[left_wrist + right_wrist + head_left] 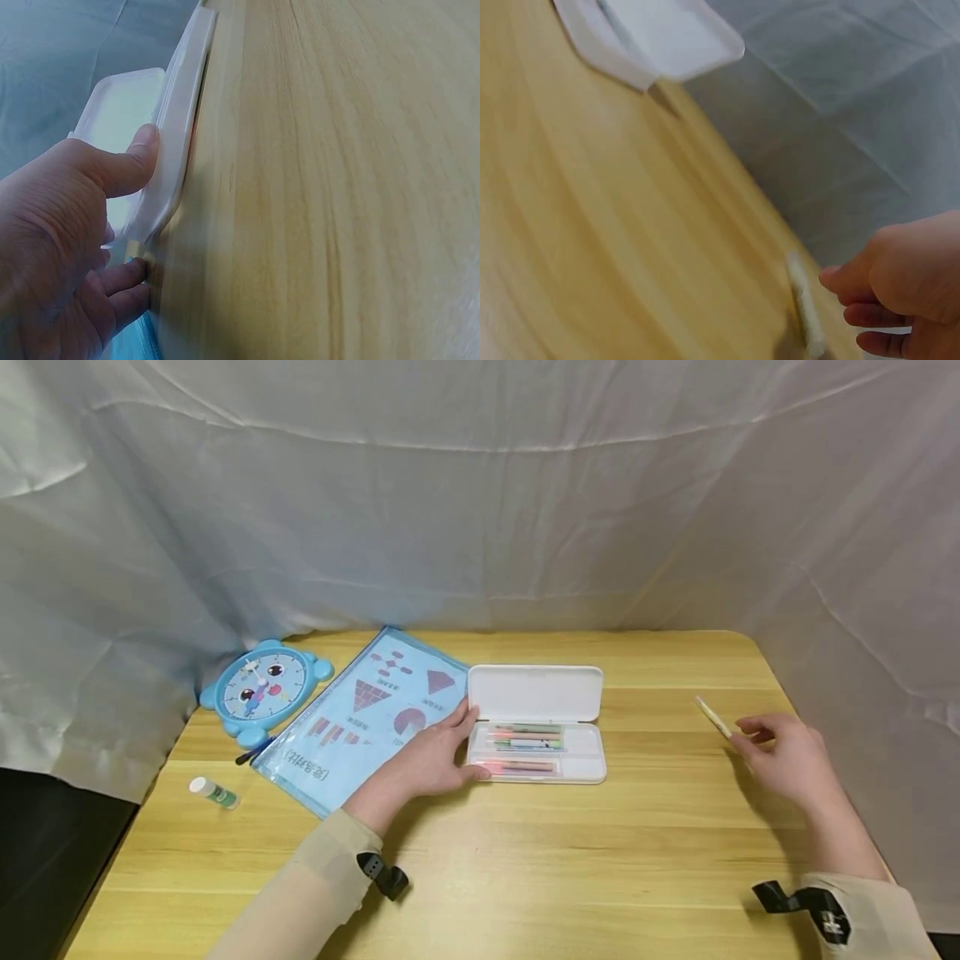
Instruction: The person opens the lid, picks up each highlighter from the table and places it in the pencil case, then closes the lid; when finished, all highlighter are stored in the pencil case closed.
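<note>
A white pencil case (581,767) lies with its lid up in the head view, several coloured pens (525,739) inside its tray. My left hand (438,752) grips the case's left end, thumb against the front wall and other fingers around the end and back corner. In the left wrist view, the thumb (142,154) presses on the case's side. Off to the right, a slim pale pen (712,717) is just beyond my right hand (787,760). The right wrist view shows a small gap between that pen (804,304) and the loosely bent fingers.
Left of the case lies a blue zip document pouch (337,777) with printed shapes, reaching under the left hand. Farther left are a blue animal-faced toy clock (262,689) and a glue stick (215,792). Grey curtain (525,527) hangs behind the wooden table (562,877).
</note>
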A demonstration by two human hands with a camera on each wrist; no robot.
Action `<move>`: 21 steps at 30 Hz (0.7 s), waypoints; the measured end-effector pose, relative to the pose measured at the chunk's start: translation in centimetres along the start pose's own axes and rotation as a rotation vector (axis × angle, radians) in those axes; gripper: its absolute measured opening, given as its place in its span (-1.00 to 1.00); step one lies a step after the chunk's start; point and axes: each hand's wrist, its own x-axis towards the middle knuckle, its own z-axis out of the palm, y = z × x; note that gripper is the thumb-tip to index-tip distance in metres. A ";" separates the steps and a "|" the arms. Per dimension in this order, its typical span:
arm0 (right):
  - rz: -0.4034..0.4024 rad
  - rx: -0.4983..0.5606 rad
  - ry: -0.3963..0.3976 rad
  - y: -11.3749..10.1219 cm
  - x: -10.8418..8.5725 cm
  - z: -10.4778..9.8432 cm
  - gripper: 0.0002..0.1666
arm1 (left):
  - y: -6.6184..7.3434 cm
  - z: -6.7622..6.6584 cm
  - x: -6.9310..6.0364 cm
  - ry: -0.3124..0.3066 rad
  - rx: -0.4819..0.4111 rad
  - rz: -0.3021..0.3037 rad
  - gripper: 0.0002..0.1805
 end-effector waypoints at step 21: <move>0.038 -0.040 -0.017 1.5 -0.3 1.5 -0.84 | -0.1 -0.1 0.0 -0.006 -0.012 0.011 0.19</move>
